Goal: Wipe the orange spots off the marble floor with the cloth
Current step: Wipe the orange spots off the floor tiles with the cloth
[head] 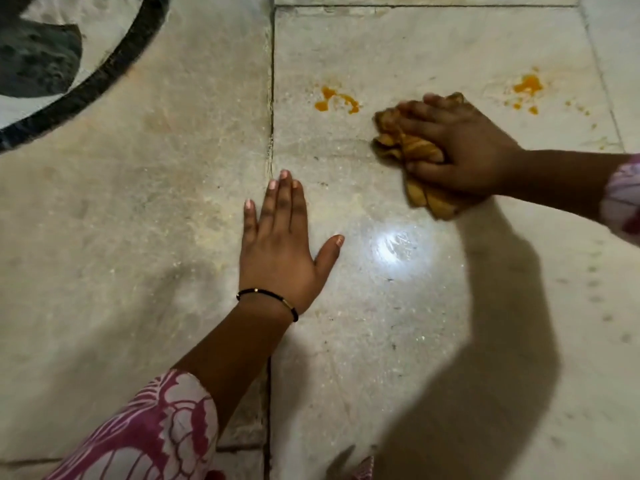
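From the camera on my head, I have my left hand (277,244) laid flat on the pale veined marble floor (138,202), fingers straight and together, thumb spread, holding nothing; I judge it is there to prop my weight as I lean forward. My right hand (464,150) has its fingers curled round a crumpled tan-orange cloth (412,147), bunched into a wad so I can press down on it. The cloth sits on the floor between two patches of orange spots: the left orange smear (337,98) lies just beyond it, the right orange splatter (528,88) near my knuckles, neither one touched by the cloth. Much of the cloth is hidden under my palm, and its edges are blurred. A curved black inlay band (114,67) runs off the top left corner, cut by the frame, and my shadow darkens the floor below my right arm.
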The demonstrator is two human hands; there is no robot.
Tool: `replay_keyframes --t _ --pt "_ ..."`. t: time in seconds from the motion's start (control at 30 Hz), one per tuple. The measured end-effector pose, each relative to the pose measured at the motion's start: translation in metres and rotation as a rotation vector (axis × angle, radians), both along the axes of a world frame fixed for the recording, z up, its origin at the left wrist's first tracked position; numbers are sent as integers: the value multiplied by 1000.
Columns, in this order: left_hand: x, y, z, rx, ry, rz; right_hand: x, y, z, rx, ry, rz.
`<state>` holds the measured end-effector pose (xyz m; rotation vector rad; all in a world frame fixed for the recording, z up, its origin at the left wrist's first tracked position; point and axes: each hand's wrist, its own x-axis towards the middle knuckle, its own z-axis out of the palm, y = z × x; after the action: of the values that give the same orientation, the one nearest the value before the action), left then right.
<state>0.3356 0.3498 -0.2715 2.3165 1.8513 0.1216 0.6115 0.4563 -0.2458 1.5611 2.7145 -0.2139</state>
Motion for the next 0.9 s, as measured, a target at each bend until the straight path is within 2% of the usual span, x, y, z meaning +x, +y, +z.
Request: replay_keyframes --t 0.1,0.17,0.3,0.37,0.47,0.6,0.73,0.83,0.9 --pt "1 1 1 7 6 -3 -61 -8 -5 37 18 -90" --pt "0 1 2 3 -3 0 -84 -44 -6 17 46 -11" --pt "0 0 2 14 -12 -8 -44 -86 -1 37 126 64" --pt "0 0 0 18 -18 -2 -15 -62 0 38 183 -55" --pt "1 0 1 17 -17 0 6 11 -6 54 171 -238" --pt "1 0 1 22 -7 6 -54 94 -7 68 108 -372" --pt "2 0 2 14 -20 3 -114 83 0 -38 130 -117" --pt "1 1 1 16 -31 4 -87 31 -2 -44 207 149" --pt "1 0 0 20 -44 6 -47 14 -3 -61 283 216"
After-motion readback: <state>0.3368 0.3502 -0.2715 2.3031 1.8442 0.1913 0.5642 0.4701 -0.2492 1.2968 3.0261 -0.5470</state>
